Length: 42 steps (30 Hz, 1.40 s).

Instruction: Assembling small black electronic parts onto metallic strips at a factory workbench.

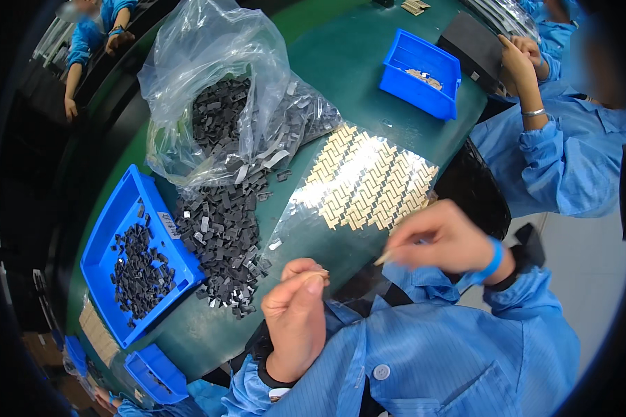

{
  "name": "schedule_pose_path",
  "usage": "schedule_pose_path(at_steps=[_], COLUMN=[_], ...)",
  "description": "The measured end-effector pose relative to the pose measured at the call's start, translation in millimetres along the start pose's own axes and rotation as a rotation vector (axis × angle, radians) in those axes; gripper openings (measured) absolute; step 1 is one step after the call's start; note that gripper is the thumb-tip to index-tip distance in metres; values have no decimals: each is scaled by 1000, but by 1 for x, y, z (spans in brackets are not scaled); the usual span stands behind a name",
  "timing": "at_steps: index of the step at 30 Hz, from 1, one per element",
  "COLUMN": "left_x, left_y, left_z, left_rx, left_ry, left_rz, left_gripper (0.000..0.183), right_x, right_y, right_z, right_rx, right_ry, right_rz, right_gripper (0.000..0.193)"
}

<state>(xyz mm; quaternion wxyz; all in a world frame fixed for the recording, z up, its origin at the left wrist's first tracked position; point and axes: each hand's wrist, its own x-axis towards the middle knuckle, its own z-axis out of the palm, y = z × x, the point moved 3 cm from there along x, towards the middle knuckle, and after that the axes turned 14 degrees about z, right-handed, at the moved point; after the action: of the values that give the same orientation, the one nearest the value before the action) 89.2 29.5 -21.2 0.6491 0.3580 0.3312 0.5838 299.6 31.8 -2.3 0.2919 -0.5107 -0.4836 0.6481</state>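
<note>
My left hand (297, 320) is raised near the table's front edge, thumb and fingertips pinched together on a small piece that is mostly hidden by the fingers. My right hand (442, 240), smeared by motion, pinches a small tan piece (382, 259) that points toward the left hand. Just beyond both hands lies a clear sheet (289, 226) bearing rows of tan L-shaped pieces (358, 184) in a zigzag pattern. To the left of the sheet spreads a heap of small black rectangular pieces (219, 240), spilling from a clear plastic bag (215, 42) full of more of them.
A blue tray (181, 260) with black pieces sits at the left, a smaller blue bin (156, 375) nearer. Far right stands a blue bin (424, 101) with tan pieces, beside a dark box (471, 48). A co-worker (556, 153) sits at the right; another person (90, 42) is far left.
</note>
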Motion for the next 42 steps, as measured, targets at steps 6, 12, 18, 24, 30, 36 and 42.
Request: schedule_pose_path(at_steps=[6,12,18,24,30,36,42], left_x=[2,-3,-14,-24,-19,7,22], left_y=[31,44,47,43,33,34,34], left_z=[2,12,11,-1,-12,-52,-62], left_rx=[580,1170,1334,1387,1383,1681,1793], left_ry=[-54,-581,-746,-770,-641,-403,-401], left_rz=[314,1025,1202,1275,1093,859,654], left_gripper=[12,33,31,28,29,38,33], right_x=[-54,-28,18,26,30,39,46], right_y=[-7,-26,-19,-19,-10,-5,-3], right_z=[-96,-34,34,48,59,44,47], right_rx=[-1237,-734,-40,-76,-216,-126,-145], right_ry=[549,422,-232,-397,-176,110,80], right_rz=[162,-230,-92,-37,-279,-215,-237], right_gripper=[4,7,16,9,9,4,5])
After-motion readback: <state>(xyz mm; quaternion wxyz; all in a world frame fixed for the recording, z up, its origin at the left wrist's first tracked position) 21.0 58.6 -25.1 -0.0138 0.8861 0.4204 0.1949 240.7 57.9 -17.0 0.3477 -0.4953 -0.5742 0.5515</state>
